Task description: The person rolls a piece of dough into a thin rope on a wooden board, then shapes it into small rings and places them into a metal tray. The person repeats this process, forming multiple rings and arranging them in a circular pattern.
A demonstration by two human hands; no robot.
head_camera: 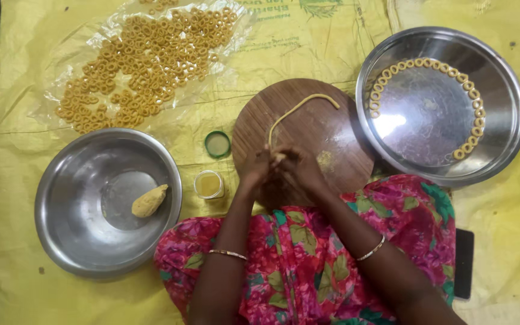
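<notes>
A thin yellow dough rope (299,107) curves across the round wooden board (326,135), from its upper right down to my fingers. My left hand (255,170) and my right hand (299,171) meet at the board's near edge, and both pinch the near end of the rope between the fingertips. A small smear of dough (325,160) lies on the board beside my right hand.
A steel plate (501,129) at right carries dough rings along its rim. A steel bowl (61,198) at left holds a dough lump (149,201). Many rings (145,60) lie on clear plastic at the back left. A small jar (209,184) and green lid (217,144) stand between bowl and board.
</notes>
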